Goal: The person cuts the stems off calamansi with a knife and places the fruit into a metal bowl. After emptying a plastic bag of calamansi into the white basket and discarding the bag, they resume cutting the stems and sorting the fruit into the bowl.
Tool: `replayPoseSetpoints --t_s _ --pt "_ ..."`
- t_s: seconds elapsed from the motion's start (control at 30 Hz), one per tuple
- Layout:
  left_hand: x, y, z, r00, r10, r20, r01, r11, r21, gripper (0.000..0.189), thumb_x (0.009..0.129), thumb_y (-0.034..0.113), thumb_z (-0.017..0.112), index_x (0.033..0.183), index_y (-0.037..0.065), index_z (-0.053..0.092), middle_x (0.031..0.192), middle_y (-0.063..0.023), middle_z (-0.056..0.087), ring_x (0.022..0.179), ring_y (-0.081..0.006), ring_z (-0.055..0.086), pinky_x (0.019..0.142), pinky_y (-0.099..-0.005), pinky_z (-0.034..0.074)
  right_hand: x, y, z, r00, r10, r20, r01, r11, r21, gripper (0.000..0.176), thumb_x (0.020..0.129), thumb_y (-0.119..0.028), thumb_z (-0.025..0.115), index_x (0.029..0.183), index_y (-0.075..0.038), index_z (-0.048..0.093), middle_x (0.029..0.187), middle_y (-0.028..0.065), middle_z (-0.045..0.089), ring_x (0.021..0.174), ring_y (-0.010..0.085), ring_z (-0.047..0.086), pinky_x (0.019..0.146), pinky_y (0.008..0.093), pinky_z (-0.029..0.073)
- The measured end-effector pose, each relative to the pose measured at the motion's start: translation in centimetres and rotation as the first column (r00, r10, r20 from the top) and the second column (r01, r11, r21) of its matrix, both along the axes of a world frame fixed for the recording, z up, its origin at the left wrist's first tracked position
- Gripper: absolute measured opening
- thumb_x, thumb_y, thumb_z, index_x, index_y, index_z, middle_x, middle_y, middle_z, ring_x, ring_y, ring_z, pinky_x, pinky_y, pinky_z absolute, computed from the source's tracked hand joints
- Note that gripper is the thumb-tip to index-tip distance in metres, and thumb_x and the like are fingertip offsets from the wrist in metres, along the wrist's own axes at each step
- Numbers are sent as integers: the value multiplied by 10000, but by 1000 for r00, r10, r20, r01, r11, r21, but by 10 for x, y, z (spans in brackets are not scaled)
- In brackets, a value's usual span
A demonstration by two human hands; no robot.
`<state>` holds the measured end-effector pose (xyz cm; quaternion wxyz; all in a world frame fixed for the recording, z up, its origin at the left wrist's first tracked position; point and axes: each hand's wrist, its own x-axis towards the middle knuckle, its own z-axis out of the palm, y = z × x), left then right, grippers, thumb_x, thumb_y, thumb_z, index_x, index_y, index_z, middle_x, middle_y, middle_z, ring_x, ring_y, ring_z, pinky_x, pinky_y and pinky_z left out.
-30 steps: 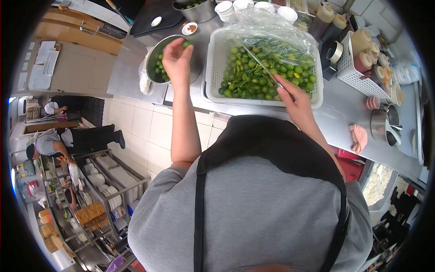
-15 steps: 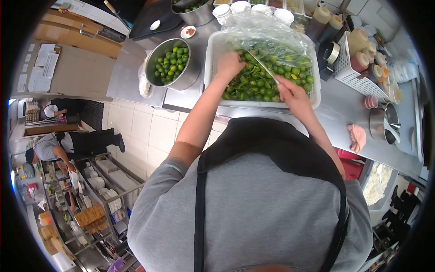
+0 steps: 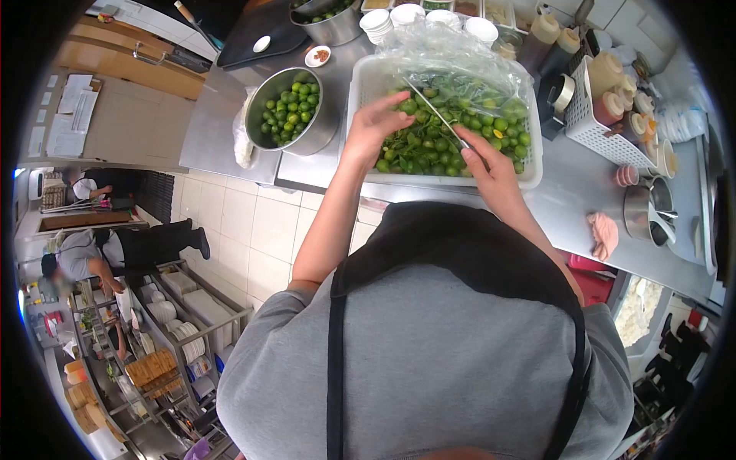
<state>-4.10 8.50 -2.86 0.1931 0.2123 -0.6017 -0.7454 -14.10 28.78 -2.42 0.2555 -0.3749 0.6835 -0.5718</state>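
A white plastic basket (image 3: 357,100) holds many small green limes (image 3: 441,157) with leafy stems among them. My right hand (image 3: 491,165) is closed around the handle of a knife (image 3: 437,115), at the right front of the basket. The blade slants up and left across the limes. Over the left side of the basket is my left hand (image 3: 374,132), thumb and fingers apart, with nothing visible in it. A clear plastic bag (image 3: 471,65) lies crumpled over the limes at the back.
Left of the basket stands a steel pot (image 3: 322,126) of limes. A small white bowl (image 3: 317,55) and stacked white cups (image 3: 376,25) sit behind. To the right are a white crate (image 3: 606,142) of sauce bottles and a pink cloth (image 3: 604,234). A co-worker (image 3: 84,257) stands far left.
My left hand has lifted from among the limes, shifted a little left, and its fingers have spread. The right hand has turned slightly, still holding the knife.
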Motion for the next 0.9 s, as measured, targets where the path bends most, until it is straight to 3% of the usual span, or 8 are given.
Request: replayPoseSetpoints --t_s 0.17,0.3,0.37,0.43,0.5,0.53,0.6,0.9 --pt "-1 5 1 991 65 -119 -42 981 191 281 826 45 578 1099 -13 547 934 -82 614 870 -187 611 804 -322 499 4 0 2 996 83 -8 -83 996 10 320 904 -152 484 1209 -60 508 1112 115 586 948 157 554 838 254 409" --pt "1 3 6 990 37 -137 -6 975 220 264 839 52 563 1090 -26 542 884 -74 612 850 -189 614 848 -353 494 0 1 -9 999 -8 53 8 1000 3 315 905 -149 482 1208 -72 513 1092 113 596 876 146 551 790 252 420" --pt "1 2 9 987 26 -160 9 976 216 263 839 51 561 1088 -31 542 869 -67 609 845 -189 614 869 -362 486 -7 4 -4 986 -57 160 28 983 181 315 905 -144 480 1211 -74 513 1082 109 601 877 141 551 787 251 424" --pt "1 3 11 984 17 -180 22 977 213 262 839 51 559 1086 -36 541 854 -60 607 840 -190 614 889 -371 478 -6 6 -5 991 -44 123 26 989 145 315 904 -142 481 1209 -72 514 1078 113 603 917 152 562 803 257 428" --pt "-2 5 12 973 15 -229 43 968 246 260 834 29 556 1083 -43 540 891 -70 612 853 -180 608 912 -381 466 0 5 -4 999 -29 -28 28 999 -45 314 900 -139 488 1205 -73 518 1068 118 607 922 163 573 798 264 434" --pt "-3 8 14 974 13 -228 45 968 246 260 834 29 556 1083 -43 540 891 -70 612 853 -180 608 912 -381 466 2 4 -3 999 -31 -27 30 999 -45 314 900 -139 488 1205 -73 518 1068 118 607 922 163 573 798 264 434" --pt "-5 15 20 979 82 -186 -45 980 194 269 831 11 555 1094 -43 536 935 -85 615 865 -164 600 896 -375 473 5 4 0 988 -29 -155 13 994 -104 314 893 -135 499 1202 -81 523 1066 129 605 900 186 581 783 271 438" --pt "-7 19 18 971 148 -189 -131 986 100 149 815 7 576 962 -16 574 944 -83 617 861 -147 598 807 -312 497 7 4 3 966 -49 -253 35 998 -58 317 874 -132 524 1190 -112 541 929 114 618 703 200 540 677 288 438"
